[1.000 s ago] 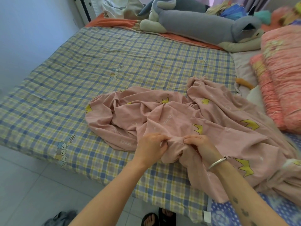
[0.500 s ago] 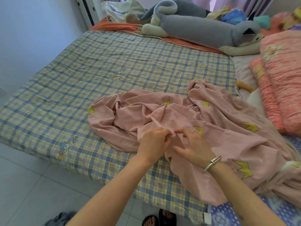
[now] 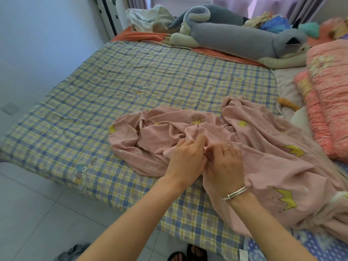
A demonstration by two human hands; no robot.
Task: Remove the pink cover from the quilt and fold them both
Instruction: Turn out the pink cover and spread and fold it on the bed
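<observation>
The pink cover (image 3: 263, 153) with yellow crowns lies crumpled across the near right part of the bed. A white fluffy bit of quilt (image 3: 339, 198) shows at its right edge; the rest is hidden. My left hand (image 3: 186, 159) and my right hand (image 3: 224, 164) sit side by side on the cover's middle, fingers curled and pinching a fold of the pink cloth between them. A ring and a silver bracelet are on my right hand and wrist.
The bed carries a blue and yellow plaid sheet (image 3: 131, 87). A long grey plush toy (image 3: 235, 36) lies along the far side. A folded pink-orange quilt (image 3: 331, 95) is piled at the right. Tiled floor (image 3: 37, 223) and sandalled feet (image 3: 188, 254) are below.
Both hands moved forward and closer together on the cover, from gripping its near edge to pinching a fold higher up. The view shifted slightly.
</observation>
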